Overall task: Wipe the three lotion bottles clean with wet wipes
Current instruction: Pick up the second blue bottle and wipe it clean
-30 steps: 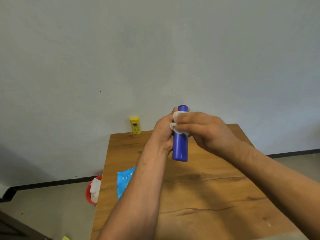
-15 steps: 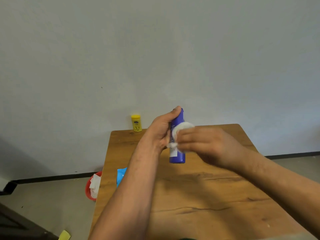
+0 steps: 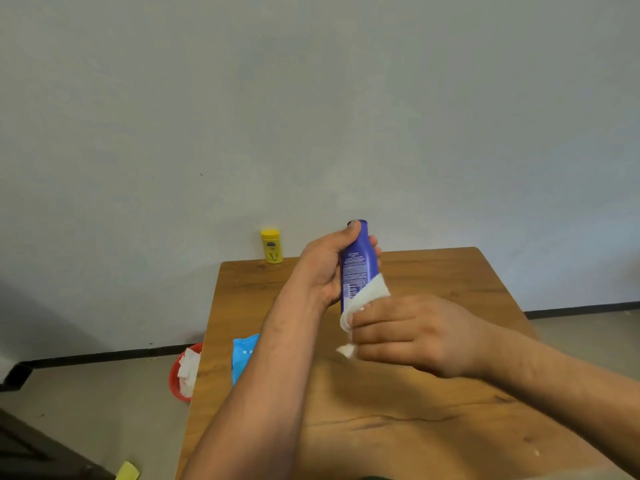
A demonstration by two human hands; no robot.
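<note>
My left hand grips a blue lotion bottle by its upper part and holds it upright above the wooden table. My right hand holds a white wet wipe wrapped round the bottle's lower end, which the wipe and fingers hide. A small yellow lotion bottle stands at the table's far left corner. No third bottle is visible.
A light blue wipes pack lies near the table's left edge, partly behind my left forearm. A red bin with used white wipes sits on the floor left of the table. A grey wall rises behind.
My right hand has slid the wipe down the blue bottle from its top to its lower end. My left hand has shifted up to grip the bottle's upper part.
</note>
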